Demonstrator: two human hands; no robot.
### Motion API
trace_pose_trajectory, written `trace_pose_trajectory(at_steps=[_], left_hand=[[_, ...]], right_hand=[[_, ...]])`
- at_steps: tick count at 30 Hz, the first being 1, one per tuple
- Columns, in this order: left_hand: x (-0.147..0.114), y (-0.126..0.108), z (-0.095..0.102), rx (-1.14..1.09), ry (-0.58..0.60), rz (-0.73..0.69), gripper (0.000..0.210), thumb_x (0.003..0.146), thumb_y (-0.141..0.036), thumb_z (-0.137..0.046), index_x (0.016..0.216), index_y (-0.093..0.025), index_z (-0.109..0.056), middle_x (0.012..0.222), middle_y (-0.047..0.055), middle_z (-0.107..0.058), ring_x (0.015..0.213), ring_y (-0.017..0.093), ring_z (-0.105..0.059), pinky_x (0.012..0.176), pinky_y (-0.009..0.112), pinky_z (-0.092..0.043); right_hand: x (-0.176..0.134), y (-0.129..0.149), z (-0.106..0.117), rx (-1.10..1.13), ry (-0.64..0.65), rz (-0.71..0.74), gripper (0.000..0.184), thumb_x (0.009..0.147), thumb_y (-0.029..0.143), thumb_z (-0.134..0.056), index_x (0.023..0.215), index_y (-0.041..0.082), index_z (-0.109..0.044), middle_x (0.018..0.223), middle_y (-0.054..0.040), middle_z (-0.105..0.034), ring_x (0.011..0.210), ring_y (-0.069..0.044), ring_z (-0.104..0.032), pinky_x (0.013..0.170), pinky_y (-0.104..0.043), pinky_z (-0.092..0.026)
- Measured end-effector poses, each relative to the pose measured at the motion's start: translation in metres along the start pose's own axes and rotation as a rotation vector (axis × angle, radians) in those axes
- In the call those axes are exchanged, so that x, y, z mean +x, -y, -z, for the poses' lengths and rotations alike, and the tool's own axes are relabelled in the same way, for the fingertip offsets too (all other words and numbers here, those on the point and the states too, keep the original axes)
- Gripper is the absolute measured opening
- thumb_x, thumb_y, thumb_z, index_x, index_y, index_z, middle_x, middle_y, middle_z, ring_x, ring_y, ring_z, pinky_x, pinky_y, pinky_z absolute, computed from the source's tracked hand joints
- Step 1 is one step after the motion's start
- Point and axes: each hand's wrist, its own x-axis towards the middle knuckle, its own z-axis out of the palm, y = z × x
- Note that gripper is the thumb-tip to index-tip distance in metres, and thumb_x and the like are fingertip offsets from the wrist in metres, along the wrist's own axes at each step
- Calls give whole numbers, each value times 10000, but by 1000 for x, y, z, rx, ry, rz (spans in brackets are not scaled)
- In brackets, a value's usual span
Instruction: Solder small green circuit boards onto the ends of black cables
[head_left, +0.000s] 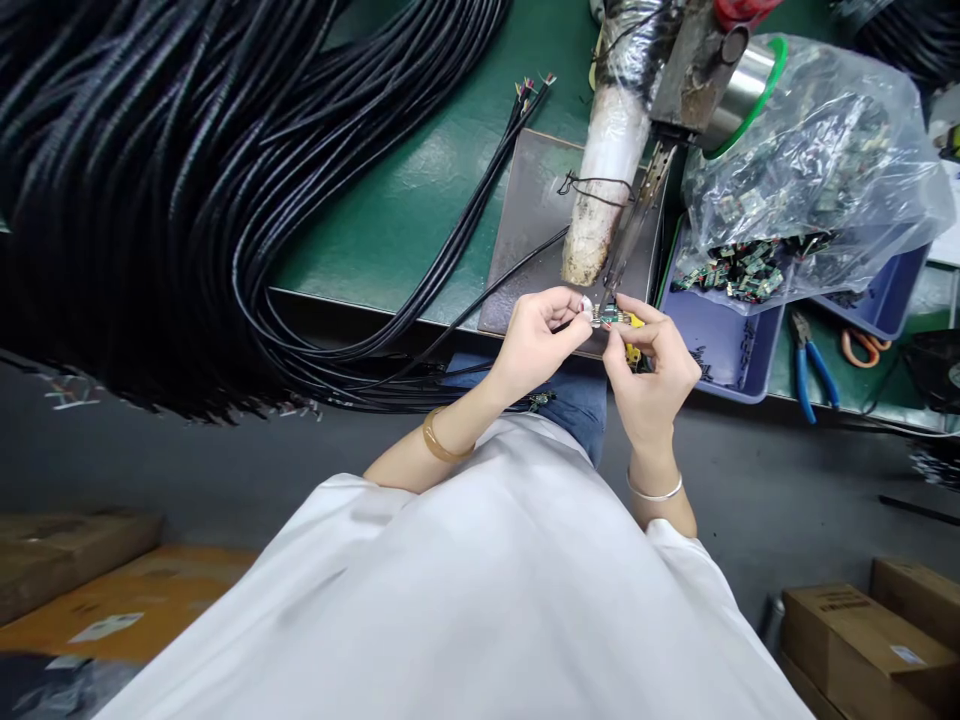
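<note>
My left hand is closed in a pinch on the end of a black cable, mostly hidden by the fingers; something small and white shows at the fingertips. Between the two hands is a small green circuit board, pinched by its right side in the thumb and finger of my right hand. The cable end meets the board's left side. Directly above, the thin tip of a soldering iron slants down to the board, touching or very near it. Something yellow shows behind my right fingers.
Thick bundles of black cables cover the left. A wrapped white tube hangs over a brown board. At right are purple trays, a plastic bag of circuit boards, blue-handled pliers and orange-handled scissors.
</note>
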Motion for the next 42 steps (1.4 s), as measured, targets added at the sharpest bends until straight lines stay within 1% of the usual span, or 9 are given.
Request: trace_pose_trajectory(at_steps=[6, 10, 17, 21, 25, 28, 31, 36, 42], left_hand=[[0, -8, -2, -8, -3, -5, 118, 796, -148, -640, 696, -146, -576, 607, -51, -474, 535, 41, -399, 518, 176, -319], [-1, -10, -1, -15, 4, -5, 92, 789, -148, -641, 713, -145, -588, 616, -48, -496, 542, 43, -419, 530, 177, -338], [-2, -8, 0, 56, -10, 42, 86, 789, -182, -640, 723, -150, -596, 586, -46, -466, 539, 54, -395, 530, 196, -316], [-3, -5, 0, 86, -19, 37, 87, 801, -191, -634, 731, -154, -598, 581, -48, -457, 540, 58, -390, 535, 202, -318], [-4, -9, -1, 100, -22, 28, 88, 803, -180, -632, 730, -153, -592, 592, -45, -473, 544, 59, -401, 539, 202, -330], [-4, -11, -1, 99, -22, 30, 86, 802, -181, -632, 731, -155, -591, 594, -45, -467, 544, 59, -402, 539, 203, -330], [-5, -11, 0, 92, -22, 38, 80, 799, -180, -630, 734, -153, -593, 597, -45, -464, 547, 59, -402, 538, 202, -325], [-6, -6, 1, 120, -2, 51, 91, 804, -184, -620, 723, -151, -594, 593, -44, -454, 545, 59, -388, 537, 197, -321], [-7, -2, 1, 109, 11, 53, 104, 821, -210, -614, 733, -157, -598, 593, -40, -444, 549, 64, -367, 523, 204, -296]], right_hand=[[4, 5, 1, 10, -26, 6, 101, 861, 130, -656, 844, 217, -607, 1135, -61, -756, 1007, -194, -748, 895, -354, -628], [5, 7, 4, -15, -14, 39, 117, 852, 116, -649, 829, 220, -601, 1117, -48, -761, 1043, -193, -739, 875, -341, -622], [2, 6, 5, -67, 19, 41, 122, 869, 148, -617, 809, 235, -557, 1144, -59, -757, 963, -196, -759, 796, -349, -628], [3, 5, 4, -69, 16, 46, 90, 880, 159, -626, 840, 232, -591, 1115, -54, -763, 1032, -200, -744, 820, -345, -624], [5, 8, 5, -92, 12, 52, 91, 876, 150, -634, 845, 232, -610, 1110, -51, -764, 1046, -206, -740, 841, -364, -621], [6, 9, 5, -100, 7, 53, 106, 866, 144, -633, 827, 233, -593, 1099, -50, -766, 1029, -207, -745, 816, -361, -626], [5, 9, 6, -87, 11, 69, 130, 852, 129, -628, 810, 230, -558, 1140, -58, -757, 975, -188, -755, 794, -330, -626], [1, 7, 7, -110, 51, 83, 122, 867, 140, -616, 824, 237, -556, 1142, -61, -754, 1037, -192, -741, 851, -333, -618], [1, 6, 6, -82, 33, 41, 101, 874, 137, -627, 860, 230, -590, 1100, -54, -756, 1007, -187, -738, 763, -314, -623]])
